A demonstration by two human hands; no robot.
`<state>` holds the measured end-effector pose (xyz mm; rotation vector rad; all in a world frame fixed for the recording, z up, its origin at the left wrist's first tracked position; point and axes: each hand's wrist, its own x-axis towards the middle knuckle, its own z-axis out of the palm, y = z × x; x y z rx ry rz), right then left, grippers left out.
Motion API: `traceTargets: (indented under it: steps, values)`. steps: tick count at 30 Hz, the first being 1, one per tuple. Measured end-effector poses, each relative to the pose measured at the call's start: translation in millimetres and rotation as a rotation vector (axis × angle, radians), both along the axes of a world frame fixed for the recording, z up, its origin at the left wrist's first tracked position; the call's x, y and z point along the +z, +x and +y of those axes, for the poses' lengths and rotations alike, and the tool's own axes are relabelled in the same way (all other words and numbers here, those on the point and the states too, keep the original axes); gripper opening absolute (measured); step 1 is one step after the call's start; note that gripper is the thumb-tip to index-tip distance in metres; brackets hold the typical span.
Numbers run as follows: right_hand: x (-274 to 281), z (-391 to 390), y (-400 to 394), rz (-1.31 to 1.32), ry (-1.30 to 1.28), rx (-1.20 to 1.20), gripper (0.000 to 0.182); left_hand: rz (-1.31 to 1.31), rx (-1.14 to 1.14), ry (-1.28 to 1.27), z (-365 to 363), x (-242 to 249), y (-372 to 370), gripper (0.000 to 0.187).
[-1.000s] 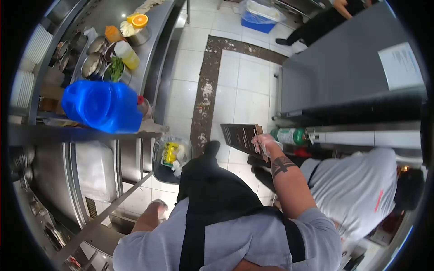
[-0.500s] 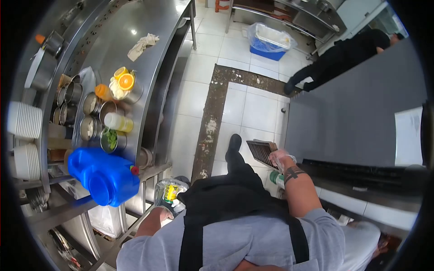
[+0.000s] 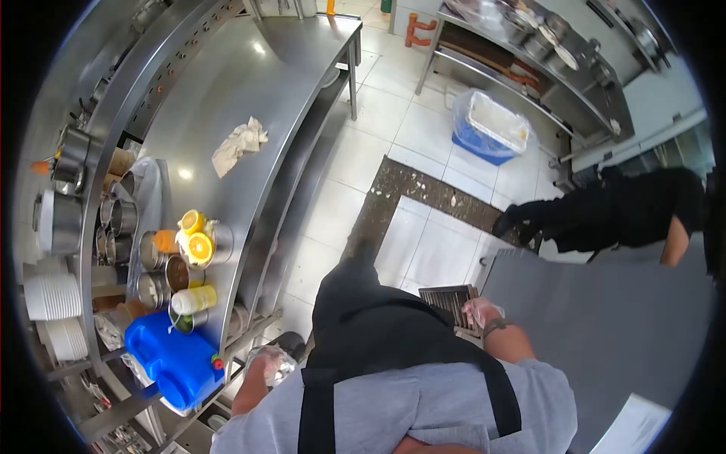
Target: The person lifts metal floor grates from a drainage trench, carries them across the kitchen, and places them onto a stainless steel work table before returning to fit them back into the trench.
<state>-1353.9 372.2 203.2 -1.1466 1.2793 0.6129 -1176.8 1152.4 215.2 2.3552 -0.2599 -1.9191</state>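
Two hands hang low: left hand (image 3: 263, 368) near a blue jug (image 3: 175, 356), its grip unclear; right hand (image 3: 482, 311) closed around the edge of a slatted panel (image 3: 446, 303), probably keeping it clear of the legs (image 3: 354, 278). Farther off, plastic lining (image 3: 463, 112) likely protects a blue tub (image 3: 481, 149).

The rack (image 3: 446, 300) is right of the counter (image 3: 200, 121).

The right arm (image 3: 510, 344) is extended forward, the right hand (image 3: 481, 312) closed in a grip; the left arm (image 3: 249, 395) is lowered, the left hand (image 3: 265, 368) held sideways.
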Motion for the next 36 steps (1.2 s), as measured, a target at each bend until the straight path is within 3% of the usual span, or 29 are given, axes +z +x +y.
traceTargets:
  steps: [1, 2, 3, 4, 5, 7, 9, 10, 12, 13, 15, 17, 18, 19, 20, 21, 23, 24, 25, 26, 29, 31, 34, 35, 36]
  values:
    - [5.1, -12.0, 25.3, 0.003, -0.009, 0.011, 0.01, -0.055, 0.047, -0.034, -21.3, -7.9, 24.5, 0.047]
    - [9.7, -19.5, 50.5, 0.081, -0.086, -0.018, 0.01, 0.012, 0.57, -0.046, -42.3, -17.7, 54.1, 0.045]
    - [16.8, -25.6, 71.1, 0.162, -0.161, -0.053, 0.01, -0.036, 0.749, -0.13, -57.8, -31.1, 90.8, 0.043]
    - [28.5, -37.9, 90.6, 0.015, -0.096, -0.114, 0.011, -0.078, 0.919, -0.229, -73.6, -44.0, 127.7, 0.042]
    - [37.2, -43.9, 113.7, 0.016, -0.11, -0.111, 0.011, -0.245, 0.749, -0.415, -94.6, -65.3, 173.4, 0.041]
    - [46.6, -71.7, 175.8, 0.01, -0.246, -0.047, 0.012, -0.304, 0.552, -0.47, -183.6, -34.7, 285.7, 0.043]
    - [49.0, -108.1, 219.6, -0.068, -0.168, -0.158, 0.013, -0.352, 0.381, -0.6, -292.8, 36.1, 408.2, 0.045]
    - [49.9, -124.6, 247.2, -0.048, -0.21, -0.162, 0.013, -0.499, 0.127, -0.65, -347.8, 78.5, 463.3, 0.047]
    - [49.4, -177.6, 321.7, -0.067, -0.26, -0.169, 0.015, -0.46, 0.019, -0.682, -479.4, 134.6, 601.9, 0.054]
    - [48.3, -193.5, 348.2, -0.068, -0.254, -0.179, 0.015, -0.494, -0.036, -0.648, -529.4, 179.6, 637.4, 0.054]
    - [43.0, -228.3, 413.2, 0.031, -0.216, -0.219, 0.012, -0.524, -0.054, -0.766, -604.7, 180.8, 707.7, 0.053]
    - [47.8, -261.2, 479.9, -0.002, -0.225, -0.099, 0.013, -0.554, -0.135, -0.796, -676.4, 205.8, 761.6, 0.051]
    - [47.3, -276.0, 515.8, -0.047, -0.248, -0.065, 0.013, -0.556, -0.13, -0.784, -705.6, 195.4, 778.9, 0.051]
    - [47.9, -292.6, 549.2, -0.094, -0.271, -0.031, 0.014, -0.457, -0.02, -0.902, -735.2, 176.4, 798.6, 0.051]
    - [8.7, -321.5, 564.3, -0.324, -0.185, -0.102, 0.018, -0.365, 0.094, -1.021, -765.7, 164.4, 822.4, 0.05]
    - [-1.9, -345.9, 611.9, -0.175, -0.126, 0.041, 0.02, -0.423, 0.041, -1.029, -789.0, 160.2, 836.3, 0.049]
    - [-74.8, -380.3, 690.0, -0.091, -0.339, 0.392, 0.024, -0.428, -0.017, -0.924, -829.5, 176.2, 864.2, 0.052]
    - [-58.2, -374.8, 729.7, -0.204, -0.292, 0.35, 0.021, -0.349, 0.07, -0.887, -843.0, 190.2, 871.7, 0.051]
    - [-52.8, -377.7, 770.9, -0.087, -0.35, 0.472, 0.022, -0.271, 0.171, -0.856, -858.1, 196.9, 882.6, 0.051]
    - [-48.3, -382.5, 815.5, 0.016, -0.422, 0.598, 0.04, -0.274, 0.192, -0.849, -872.1, 188.6, 904.2, 0.051]
    - [9.3, -370.8, 941.2, 0.075, -0.435, 0.781, 0.049, -0.214, 0.399, -0.982, -906.3, 144.6, 954.2, 0.052]
    - [53.8, -363.8, 1015.2, -0.029, -0.496, 0.969, 0.051, -0.076, 0.718, -0.775, -929.1, 132.3, 997.7, 0.055]
    - [73.2, -377.4, 1117.6, -0.087, -0.505, 1.105, 0.048, 0.017, 0.866, -0.665, -951.4, 64.9, 1070.8, 0.071]
    - [86.2, -382.0, 1152.1, -0.168, -0.571, 1.345, 0.046, 0.031, 0.871, -0.666, -958.5, 51.9, 1092.5, 0.071]
    - [91.4, -387.3, 1179.2, -0.242, -0.622, 1.576, 0.044, -0.012, 1.094, -0.544, -967.4, 40.3, 1111.0, 0.073]
